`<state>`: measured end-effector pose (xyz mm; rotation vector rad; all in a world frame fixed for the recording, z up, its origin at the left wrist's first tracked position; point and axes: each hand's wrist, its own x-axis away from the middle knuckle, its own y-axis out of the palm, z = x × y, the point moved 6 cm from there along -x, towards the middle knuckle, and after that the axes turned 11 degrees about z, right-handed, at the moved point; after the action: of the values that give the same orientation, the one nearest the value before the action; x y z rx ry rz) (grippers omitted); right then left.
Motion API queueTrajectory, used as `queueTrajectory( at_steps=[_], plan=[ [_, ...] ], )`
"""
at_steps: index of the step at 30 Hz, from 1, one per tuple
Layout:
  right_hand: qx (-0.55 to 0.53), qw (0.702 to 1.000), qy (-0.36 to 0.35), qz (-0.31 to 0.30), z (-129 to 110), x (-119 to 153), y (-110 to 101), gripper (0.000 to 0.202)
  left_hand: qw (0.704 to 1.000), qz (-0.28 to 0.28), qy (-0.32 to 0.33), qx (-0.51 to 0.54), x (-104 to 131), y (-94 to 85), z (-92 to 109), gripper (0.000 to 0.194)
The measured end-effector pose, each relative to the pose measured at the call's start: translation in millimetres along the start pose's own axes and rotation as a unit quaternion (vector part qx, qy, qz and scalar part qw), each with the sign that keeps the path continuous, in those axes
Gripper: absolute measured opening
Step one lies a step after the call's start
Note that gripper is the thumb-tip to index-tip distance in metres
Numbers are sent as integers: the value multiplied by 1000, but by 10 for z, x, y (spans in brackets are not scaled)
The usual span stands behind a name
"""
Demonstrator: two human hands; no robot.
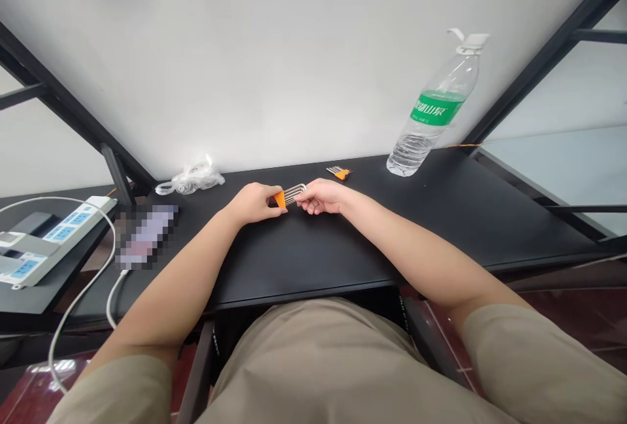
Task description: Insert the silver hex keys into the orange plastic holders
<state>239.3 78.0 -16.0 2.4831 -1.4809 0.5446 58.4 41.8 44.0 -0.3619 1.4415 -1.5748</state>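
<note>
Above the middle of the black table, my left hand (257,203) is closed on the orange holder of a hex key set (292,195). Several silver hex keys stick out of that holder toward the right, their short ends bent. My right hand (318,198) has its fingers curled and its thumb and forefinger pinched at the bent ends of the keys. Behind my right hand, a second, smaller orange hex key set (341,174) lies on the table, its keys pointing left.
A large water bottle (437,107) with a green label stands at the back right. A crumpled clear plastic bag (196,178) lies at the back left. Further left are a blurred phone (148,236) with a white cable (113,293) and a white power strip (63,234). Black frame bars flank the table (304,260).
</note>
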Motion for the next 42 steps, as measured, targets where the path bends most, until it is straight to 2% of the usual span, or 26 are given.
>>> queueTrajectory(
  at_steps=[5, 9, 14, 19, 22, 29, 33, 39, 42],
  plan=[
    [-9, 1000, 5, 8, 2, -8, -10, 21, 999, 10, -19, 23, 3, 16, -36, 29],
    [-20, 1000, -5, -12, -5, -9, -34, 20, 999, 27, -22, 29, 0, 69, -5, 28],
    [-25, 999, -12, -18, -8, 13, -53, 19, 998, 51, -22, 43, -19, 114, 15, 50],
    [-7, 1000, -22, -3, -11, 26, -27, 21, 998, 19, -3, 55, -19, 116, 45, 26],
    [-21, 1000, -10, -8, -1, 22, -9, 21, 998, 12, -10, 58, -9, 97, 51, 26],
    [-38, 999, 5, -10, 12, 32, -16, 20, 998, 55, 16, -4, 5, 49, 80, 27],
    [-50, 998, 21, 8, 12, 36, -21, 19, 997, 71, 28, -25, 12, 39, 71, 28],
    [-59, 998, 31, 19, 18, -1, -94, 18, 998, 57, -20, 9, 35, 69, -62, 25],
    [-11, 1000, 12, 12, 18, -5, -147, 19, 998, 44, -36, 17, 39, 83, -135, 29]
  ],
)
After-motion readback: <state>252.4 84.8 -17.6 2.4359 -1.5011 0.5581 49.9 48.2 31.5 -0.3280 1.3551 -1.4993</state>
